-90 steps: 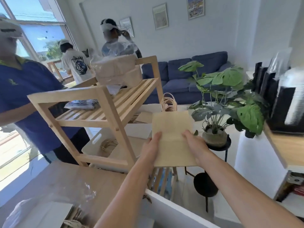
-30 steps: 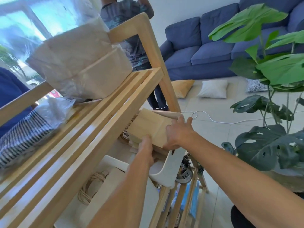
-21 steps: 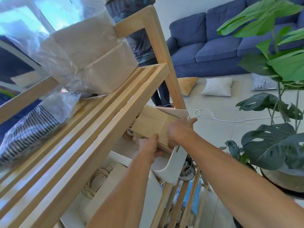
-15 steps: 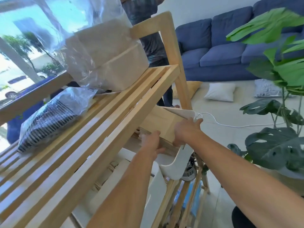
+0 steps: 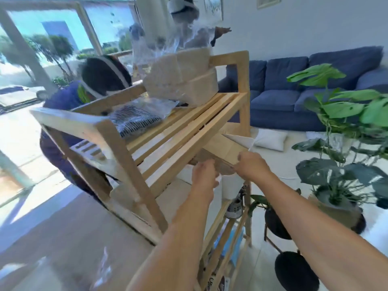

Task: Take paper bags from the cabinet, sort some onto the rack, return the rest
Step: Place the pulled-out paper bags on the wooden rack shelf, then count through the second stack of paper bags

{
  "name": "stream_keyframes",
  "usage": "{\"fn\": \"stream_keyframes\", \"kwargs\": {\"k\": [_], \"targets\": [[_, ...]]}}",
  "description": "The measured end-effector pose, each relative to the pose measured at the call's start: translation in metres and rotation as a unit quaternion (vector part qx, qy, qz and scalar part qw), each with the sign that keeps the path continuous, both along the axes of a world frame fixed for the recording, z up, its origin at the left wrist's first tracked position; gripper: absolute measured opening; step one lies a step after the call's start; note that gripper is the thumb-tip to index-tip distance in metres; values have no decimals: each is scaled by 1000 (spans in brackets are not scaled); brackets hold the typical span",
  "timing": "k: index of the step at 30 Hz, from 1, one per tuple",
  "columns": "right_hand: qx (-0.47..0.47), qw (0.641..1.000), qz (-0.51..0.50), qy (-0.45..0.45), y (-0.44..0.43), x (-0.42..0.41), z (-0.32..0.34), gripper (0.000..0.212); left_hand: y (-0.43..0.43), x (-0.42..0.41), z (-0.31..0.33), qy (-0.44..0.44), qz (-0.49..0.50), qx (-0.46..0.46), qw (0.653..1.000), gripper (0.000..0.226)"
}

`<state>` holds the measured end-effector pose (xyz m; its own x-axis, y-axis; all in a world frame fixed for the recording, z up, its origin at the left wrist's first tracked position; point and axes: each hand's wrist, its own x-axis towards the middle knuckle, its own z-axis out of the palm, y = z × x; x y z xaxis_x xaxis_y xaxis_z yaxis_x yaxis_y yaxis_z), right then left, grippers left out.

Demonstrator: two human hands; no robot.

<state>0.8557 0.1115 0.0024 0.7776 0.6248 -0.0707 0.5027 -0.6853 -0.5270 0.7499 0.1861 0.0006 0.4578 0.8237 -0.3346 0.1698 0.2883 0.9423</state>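
1. Following on from three seconds back: no longer holding the paper bag (image 5: 225,147) upright in open air before the rack (image 5: 243,80), but laying it flat under the top shelf. Over the last half second, hardly shifting the bag at all, only pulling the head back and bringing the rack's whole near end frame into sight.
2. Gripping the bag's near edge with the left hand (image 5: 204,174), curling the fingers onto the paper and hiding their tips behind the hand itself.
3. Pinching the bag's near right corner with the right hand (image 5: 252,166), fingers likewise curled over the paper.
4. Resting the bag on top of the white bin (image 5: 230,187) on the second tier, just below the rack's front rail. Possibly stacking it on more bags there; too smeared to tell.
5. Judging from that: finishing the placement of this one bag, probably needing only to let go next, with the return of the rest to the cabinet not yet done.
6. Passing, up on the top shelf, a striped packet (image 5: 134,120) in clear wrap and, beyond it, a plastic-wrapped bundle (image 5: 182,80) of tan bags.
7. Noting, farther off, a person in blue (image 5: 63,99) bending down behind the rack, newly in sight, a leafy plant (image 5: 344,110) to the right, and a blue sofa (image 5: 283,97) along the far wall.
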Motion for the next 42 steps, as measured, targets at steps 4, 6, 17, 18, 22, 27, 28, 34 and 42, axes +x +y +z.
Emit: {"fn": "stream_keyframes", "kwargs": {"k": [4, 6, 17, 18, 22, 27, 28, 34, 42], "targets": [[138, 988, -62, 33, -45, -73, 7, 22, -44, -65, 14, -5, -60, 33, 998, 12], [196, 976, -82, 56, -62, -108, 11, 20, -63, -95, 21, -16, -67, 35, 997, 11], [304, 938, -5, 165, -94, -312, 34, 24, -113, -324, 50, -91, 26, 60, 994, 11], [305, 937, 10, 172, -93, -327, 35, 25, -114, -340, 51, -92, 42, 64, 993, 12], [298, 928, 77, 208, -78, -390, 35, 24, -112, -410, 52, -105, 143, 76, 981, 12], [275, 916, 172, 237, -48, -463, 35, 22, -103, -490, 51, -95, 266, 81, 956, 9], [268, 912, 191, 246, -43, -477, 34, 23, -100, -505, 49, -83, 285, 88, 951, 9], [203, 885, 290, 301, -13, -543, 15, 23, -87, -579, 7, 116, 329, 136, 927, 6], [32, 864, 426, 265, 52, -596, -35, 23, -88, -626, -48, 545, 117, 151, 816, 103]]}}
